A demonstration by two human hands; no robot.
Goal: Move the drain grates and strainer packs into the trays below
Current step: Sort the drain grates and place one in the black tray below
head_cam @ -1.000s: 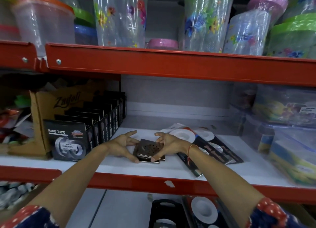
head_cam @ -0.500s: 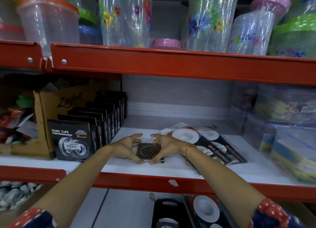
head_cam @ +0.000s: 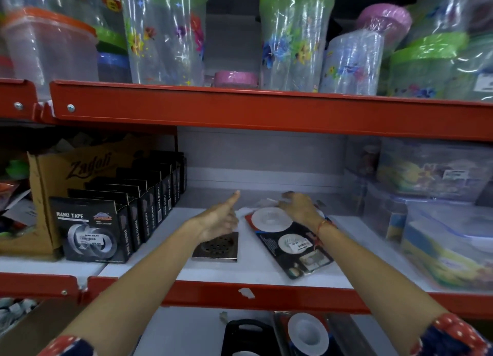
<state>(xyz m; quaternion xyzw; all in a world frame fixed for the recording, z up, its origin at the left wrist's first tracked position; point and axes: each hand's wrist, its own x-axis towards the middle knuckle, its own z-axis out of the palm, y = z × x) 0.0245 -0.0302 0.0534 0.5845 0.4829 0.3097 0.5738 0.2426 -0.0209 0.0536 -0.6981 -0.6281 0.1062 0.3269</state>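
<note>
Down low, the trays peek out under the red shelf lip. On the shelf, the drain grates sit stacked, left hand open above them, gripping nothing. Right hand spreads open over the strainer packs; grabbing those looks next. Tape boxes crowd left, open room behind.

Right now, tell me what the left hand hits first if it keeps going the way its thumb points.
Nothing nearby: the left hand points over bare shelf toward the back wall, though depth is unclear.
</note>
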